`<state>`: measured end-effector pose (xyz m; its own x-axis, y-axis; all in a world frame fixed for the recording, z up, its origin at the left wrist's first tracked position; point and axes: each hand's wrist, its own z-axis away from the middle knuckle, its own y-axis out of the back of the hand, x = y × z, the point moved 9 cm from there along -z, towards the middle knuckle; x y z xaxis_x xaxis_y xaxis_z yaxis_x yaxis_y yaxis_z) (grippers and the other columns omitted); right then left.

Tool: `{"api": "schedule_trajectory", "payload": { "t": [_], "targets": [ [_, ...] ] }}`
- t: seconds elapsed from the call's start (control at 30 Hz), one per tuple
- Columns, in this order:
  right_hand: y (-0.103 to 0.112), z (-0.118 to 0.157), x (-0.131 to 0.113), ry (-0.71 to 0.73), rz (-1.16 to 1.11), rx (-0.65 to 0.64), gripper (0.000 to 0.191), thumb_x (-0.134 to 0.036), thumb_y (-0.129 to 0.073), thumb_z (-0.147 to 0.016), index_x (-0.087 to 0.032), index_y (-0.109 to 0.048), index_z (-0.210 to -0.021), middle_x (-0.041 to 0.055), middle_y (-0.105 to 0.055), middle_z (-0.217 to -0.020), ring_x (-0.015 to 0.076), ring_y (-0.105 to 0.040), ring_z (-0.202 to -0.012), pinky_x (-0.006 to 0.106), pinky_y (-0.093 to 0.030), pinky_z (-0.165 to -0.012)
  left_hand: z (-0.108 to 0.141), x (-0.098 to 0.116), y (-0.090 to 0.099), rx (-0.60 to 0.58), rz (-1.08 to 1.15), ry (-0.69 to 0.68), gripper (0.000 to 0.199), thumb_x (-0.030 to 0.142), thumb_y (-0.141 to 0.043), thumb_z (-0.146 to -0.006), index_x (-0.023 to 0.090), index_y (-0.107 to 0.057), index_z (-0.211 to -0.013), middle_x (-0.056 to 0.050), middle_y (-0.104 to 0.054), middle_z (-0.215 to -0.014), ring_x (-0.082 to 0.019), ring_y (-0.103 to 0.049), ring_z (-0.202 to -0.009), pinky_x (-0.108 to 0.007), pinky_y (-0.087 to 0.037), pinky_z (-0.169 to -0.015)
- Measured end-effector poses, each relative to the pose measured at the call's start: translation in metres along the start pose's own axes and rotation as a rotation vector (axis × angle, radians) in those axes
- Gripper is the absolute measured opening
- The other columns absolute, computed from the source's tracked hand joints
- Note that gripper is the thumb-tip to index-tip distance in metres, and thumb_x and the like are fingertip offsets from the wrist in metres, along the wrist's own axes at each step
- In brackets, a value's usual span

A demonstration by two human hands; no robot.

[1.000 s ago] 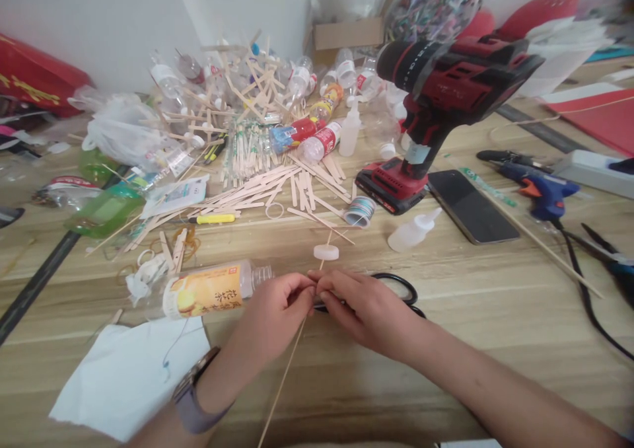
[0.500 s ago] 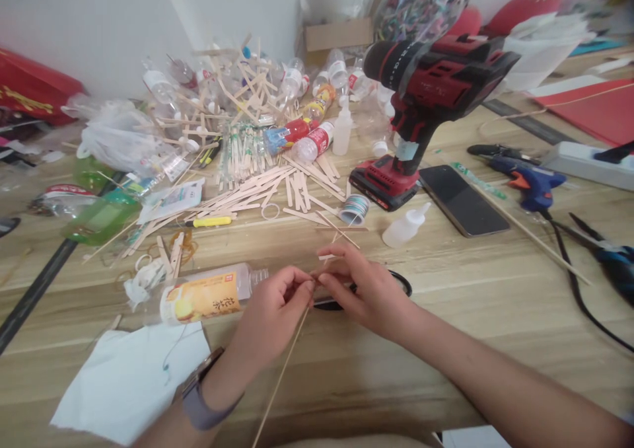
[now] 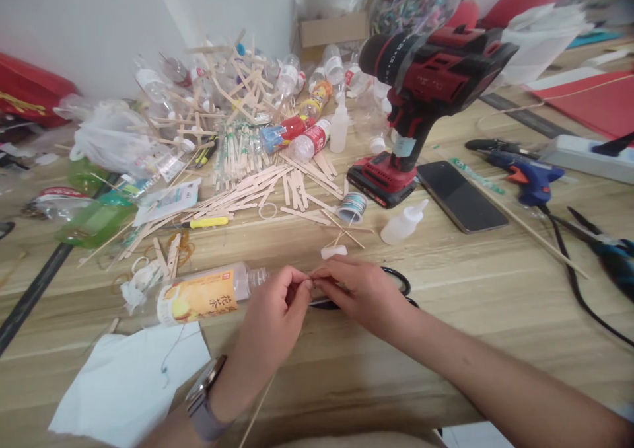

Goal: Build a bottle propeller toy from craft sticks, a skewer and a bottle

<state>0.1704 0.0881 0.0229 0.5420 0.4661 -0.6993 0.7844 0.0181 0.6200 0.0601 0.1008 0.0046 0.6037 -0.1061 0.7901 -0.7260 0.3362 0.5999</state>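
Observation:
My left hand (image 3: 277, 316), with a watch on its wrist, is closed in a pinch on a thin wooden stick (image 3: 257, 408). The stick slants from the bottom edge up beneath this hand. My right hand (image 3: 356, 289) is closed too, thumb and fingertips pressed together right against the left fingertips. What lies between the right fingertips is too small and covered to make out. Black-handled scissors (image 3: 403, 279) lie partly hidden under the right hand. Just beyond the fingers are a small white piece (image 3: 333, 252) and a spool of thread (image 3: 352, 207).
A clear bottle with a yellow label (image 3: 198, 299) lies left of my hands, above a white sheet (image 3: 129, 382). Loose craft sticks (image 3: 252, 190) and bottles pile up behind. A red drill (image 3: 426, 91), phone (image 3: 460, 197), squeeze bottle (image 3: 403, 223) and glue gun (image 3: 529, 174) are at right.
My right fingers, raised and spread before, have come down and closed against the left fingertips. The left hand keeps its pinch, and the stick's lower end has shifted slightly left.

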Motion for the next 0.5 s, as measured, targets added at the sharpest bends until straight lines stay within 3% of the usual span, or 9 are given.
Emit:
{"api": "schedule_trajectory", "payload": {
  "t": [0.1,0.23,0.5],
  "targets": [
    [0.000,0.001,-0.001,0.031,0.053,0.009,0.014,-0.007,-0.055,-0.086,-0.016,-0.065,-0.082,0.0047,-0.067,-0.075,0.0152,-0.063,-0.066,0.023,-0.047,-0.058,0.002,0.001,0.002,0.017,-0.050,-0.007,0.017,0.028,-0.045,-0.087,0.020,-0.056,-0.076,0.002,-0.063,-0.067,-0.015,-0.054,-0.060,-0.024,-0.039,-0.058],
    [-0.004,0.003,-0.006,0.091,0.123,0.013,0.015,-0.009,-0.050,-0.087,-0.017,-0.061,-0.082,0.0046,-0.063,-0.073,0.0156,-0.059,-0.064,0.024,-0.046,-0.057,-0.001,-0.007,-0.002,-0.052,0.020,0.059,0.021,0.032,-0.046,-0.088,0.020,-0.055,-0.073,0.003,-0.060,-0.064,-0.014,-0.053,-0.059,-0.024,-0.039,-0.056],
    [-0.004,0.003,-0.006,0.055,0.093,0.035,0.011,-0.007,-0.053,-0.082,-0.016,-0.059,-0.081,0.0052,-0.064,-0.075,0.0159,-0.061,-0.065,0.024,-0.048,-0.058,-0.003,-0.011,-0.004,-0.099,0.073,0.095,0.021,0.033,-0.046,-0.087,0.020,-0.056,-0.074,0.002,-0.060,-0.066,-0.015,-0.055,-0.062,-0.025,-0.040,-0.058]
  ]
}}
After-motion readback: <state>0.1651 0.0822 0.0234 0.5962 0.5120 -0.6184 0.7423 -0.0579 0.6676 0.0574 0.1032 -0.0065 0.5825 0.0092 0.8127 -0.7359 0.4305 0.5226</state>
